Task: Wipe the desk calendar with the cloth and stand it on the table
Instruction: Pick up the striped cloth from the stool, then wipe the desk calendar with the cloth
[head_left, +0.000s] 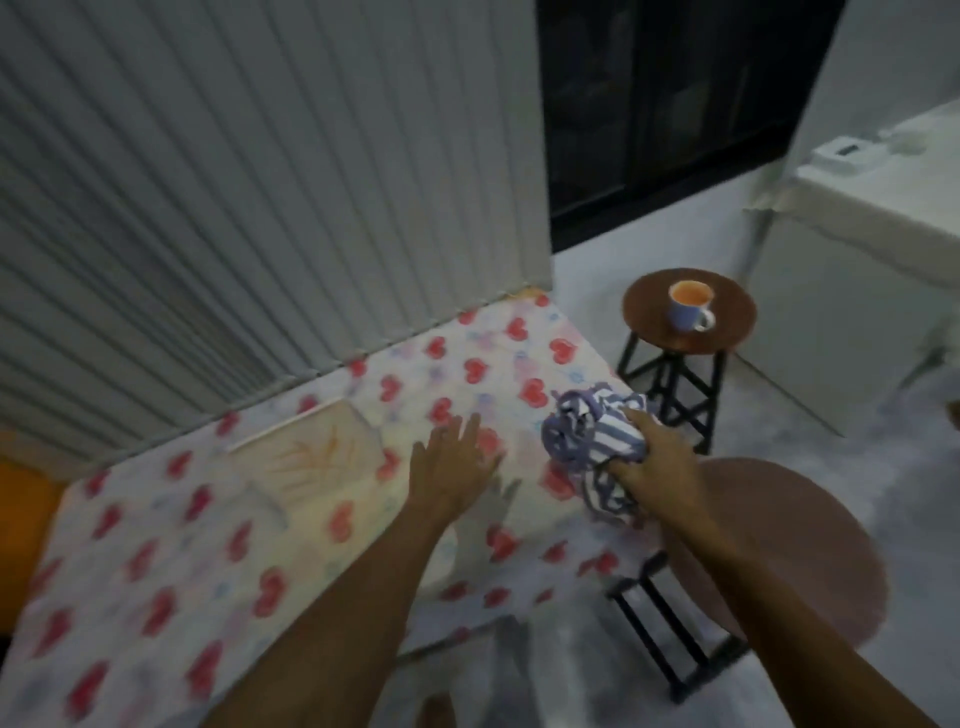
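Note:
The desk calendar (311, 457), pale with orange marks, lies flat on the table (156, 545), which has a heart-patterned cover. My left hand (452, 462) hovers just right of the calendar, fingers spread, holding nothing. Near the table's right edge, my right hand (654, 462) grips a bunched blue-and-white striped cloth (587, 431). The frame is blurred.
A ribbed white wall (234, 208) backs the table. A small round stool (688, 312) carries a blue mug (688, 304) beyond the table's right side. A larger round stool (769, 540) stands under my right forearm. White appliance (857, 270) at right.

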